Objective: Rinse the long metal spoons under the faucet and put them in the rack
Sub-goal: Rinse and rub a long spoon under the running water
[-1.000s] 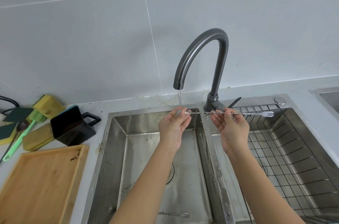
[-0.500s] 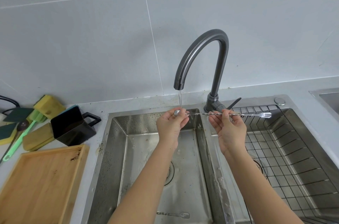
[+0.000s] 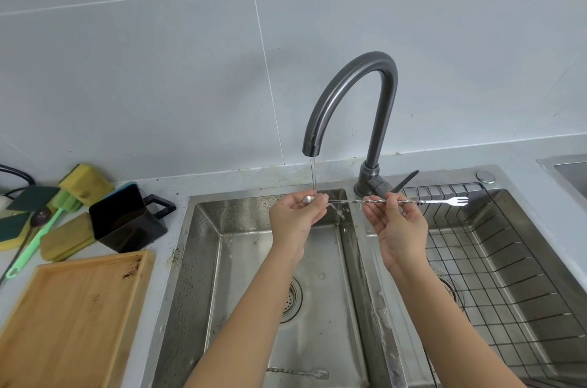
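Note:
I hold a long twisted metal spoon (image 3: 359, 202) level across the sink, its small fork end pointing right over the rack. My left hand (image 3: 297, 219) grips the bowl end right under the thin stream of water from the dark curved faucet (image 3: 352, 102). My right hand (image 3: 397, 229) pinches the twisted shaft near its middle. A second long spoon (image 3: 298, 372) lies on the bottom of the left basin (image 3: 241, 260), partly hidden by my left forearm. The black wire rack (image 3: 514, 260) sits in the right basin and looks bare where I can see it.
On the counter at left are a wooden tray (image 3: 70, 317), a black handled container (image 3: 127, 222), yellow and green sponges (image 3: 85, 181) and a green-handled brush (image 3: 35, 241). A drain strainer (image 3: 290, 298) sits in the left basin. The faucet lever (image 3: 406, 179) points right.
The view has dropped slightly and both hands have lifted a little; the spoon stays level under the stream. Both grips are the same.

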